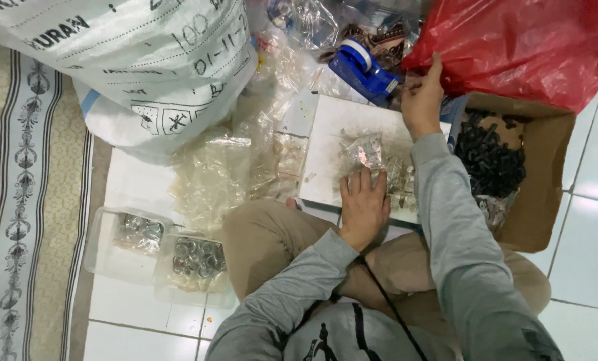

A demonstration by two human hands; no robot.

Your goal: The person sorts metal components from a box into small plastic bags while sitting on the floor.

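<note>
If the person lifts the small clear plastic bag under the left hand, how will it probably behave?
The small clear plastic bag on the white board would probably sag and crinkle, since its film looks thin and wrinkled. It likely feels light, being small with only small shiny pieces inside. The glossy film may slip a little under the left hand, which lies flat on it.

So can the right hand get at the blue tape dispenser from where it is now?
Probably yes. The right hand is up at the red plastic bag, right beside the blue tape dispenser, and nothing lies between them.
</note>
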